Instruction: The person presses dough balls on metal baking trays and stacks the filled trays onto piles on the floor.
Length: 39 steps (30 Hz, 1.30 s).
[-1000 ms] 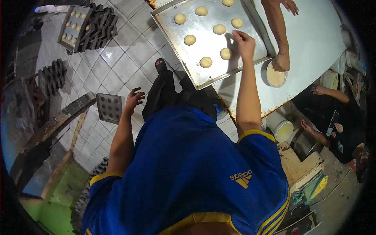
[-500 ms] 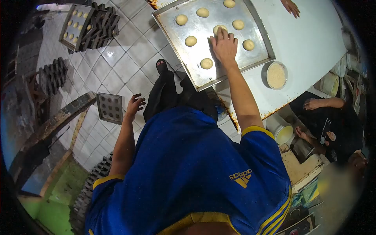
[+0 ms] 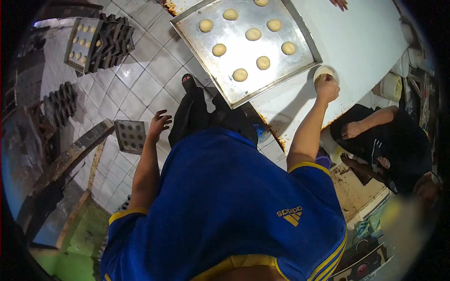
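Fingers drawn together, my right hand (image 3: 327, 87) reaches down into a small round bowl (image 3: 317, 75) of pale grains. Whatever its fingertips pinch is hidden. Beside the bowl, a metal baking tray (image 3: 286, 70) rests on the white table (image 3: 365, 47). Several round pale dough balls (image 3: 253, 34) sit apart from one another on it. My left hand (image 3: 161, 122) hangs with fingers spread and nothing in it, above the tiled floor.
Another person (image 3: 375, 136) in black is at the right; a hand (image 3: 340, 3) shows at the top edge. On the floor lie a dark tray (image 3: 131, 136), stacked metal pieces (image 3: 61, 103) and a tray of dough balls (image 3: 82, 44). Rust marks the table edge (image 3: 279, 138).
My right hand has left a dough ball on the tray and moved right, to the bowl of grains. A dough ball that it covered now shows. My left hand stays low at my side.
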Each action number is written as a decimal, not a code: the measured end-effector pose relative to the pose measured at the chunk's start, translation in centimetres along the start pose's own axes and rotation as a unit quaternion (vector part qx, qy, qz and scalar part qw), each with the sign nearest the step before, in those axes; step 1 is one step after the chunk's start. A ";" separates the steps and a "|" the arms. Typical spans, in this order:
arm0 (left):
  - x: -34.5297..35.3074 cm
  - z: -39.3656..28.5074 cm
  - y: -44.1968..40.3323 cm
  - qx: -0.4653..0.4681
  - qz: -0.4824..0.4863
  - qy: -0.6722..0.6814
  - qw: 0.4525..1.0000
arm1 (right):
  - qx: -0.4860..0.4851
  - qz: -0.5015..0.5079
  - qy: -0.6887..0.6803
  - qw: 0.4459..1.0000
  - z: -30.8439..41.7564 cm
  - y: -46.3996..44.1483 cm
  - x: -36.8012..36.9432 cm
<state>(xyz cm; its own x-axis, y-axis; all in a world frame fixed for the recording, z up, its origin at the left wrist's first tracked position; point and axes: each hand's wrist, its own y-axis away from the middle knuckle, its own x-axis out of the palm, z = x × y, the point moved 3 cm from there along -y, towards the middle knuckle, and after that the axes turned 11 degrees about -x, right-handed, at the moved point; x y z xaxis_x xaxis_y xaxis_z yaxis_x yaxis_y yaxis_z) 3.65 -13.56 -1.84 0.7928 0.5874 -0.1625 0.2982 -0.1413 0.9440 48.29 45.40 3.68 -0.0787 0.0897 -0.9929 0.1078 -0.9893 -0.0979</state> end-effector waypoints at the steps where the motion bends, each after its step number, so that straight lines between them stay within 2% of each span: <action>1: 0.1 0.0 -0.2 -0.005 0.002 -0.007 1.000 | -0.004 0.047 0.057 0.997 -0.7 0.1 0.6; 11: -1.0 -1.9 -0.5 0.021 0.000 -0.016 1.000 | -0.064 0.033 0.049 0.996 -1.2 -0.1 1.6; 13: -1.1 -1.8 -0.3 0.019 -0.008 -0.012 1.000 | 0.009 0.038 -0.042 0.998 -1.6 0.0 1.3; 14: -1.1 -1.8 -0.2 0.017 -0.014 -0.010 1.000 | 0.006 0.037 -0.042 0.998 -2.1 -0.3 1.7; 16: -1.2 -1.1 0.1 0.017 -0.012 -0.002 1.000 | 0.012 0.023 -0.245 0.969 -4.2 -0.8 4.0; 17: -1.3 -0.6 0.1 0.014 -0.010 0.004 1.000 | -0.019 0.011 -0.376 0.927 -3.8 -0.5 4.7; 18: -1.4 0.0 -0.1 0.013 -0.014 0.008 1.000 | -0.023 0.014 -0.378 0.926 -2.2 -0.2 4.3; 20: -1.4 1.5 -0.3 -0.009 0.000 0.000 1.000 | -0.100 0.074 -0.477 0.870 3.3 1.5 3.8; 22: -1.4 2.3 0.0 -0.008 0.003 -0.003 1.000 | -0.124 0.114 -0.498 0.851 10.0 4.4 2.6; 24: -1.2 2.5 0.0 -0.012 -0.001 0.023 1.000 | -0.196 0.164 -0.503 0.826 16.8 6.7 1.3; 26: -1.1 2.6 0.0 -0.005 -0.002 0.026 1.000 | -0.203 0.229 -0.510 0.804 21.8 8.5 2.4; 28: -1.4 2.5 0.1 0.002 -0.004 0.029 1.000 | -0.267 0.219 -0.493 0.798 26.7 9.5 1.4; 30: -1.6 2.3 0.5 0.014 -0.010 0.035 0.999 | -0.373 0.178 -0.413 0.812 30.2 9.9 2.8; 32: -1.9 2.4 1.0 0.013 -0.021 0.040 0.999 | -0.407 0.150 -0.387 0.814 32.4 10.2 3.6; 34: -2.2 2.6 1.3 0.015 -0.030 0.045 0.998 | -0.505 0.072 -0.290 0.810 33.9 10.7 3.5; 35: -2.3 2.9 1.5 0.011 -0.031 0.051 0.998 | -0.523 0.050 -0.259 0.810 34.2 11.0 3.5; 39: -2.2 4.6 1.6 -0.006 -0.036 0.056 0.998 | -0.549 0.066 -0.176 0.815 34.0 12.8 2.9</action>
<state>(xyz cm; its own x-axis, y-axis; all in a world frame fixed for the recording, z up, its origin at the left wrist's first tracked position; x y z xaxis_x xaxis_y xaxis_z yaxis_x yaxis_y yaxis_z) 4.87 -18.75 -1.29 0.7044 0.6817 -0.1974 0.3460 -0.0870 0.9342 15.79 29.13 1.82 -0.2523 -0.2391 -0.9376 0.9444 -0.2720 -0.1848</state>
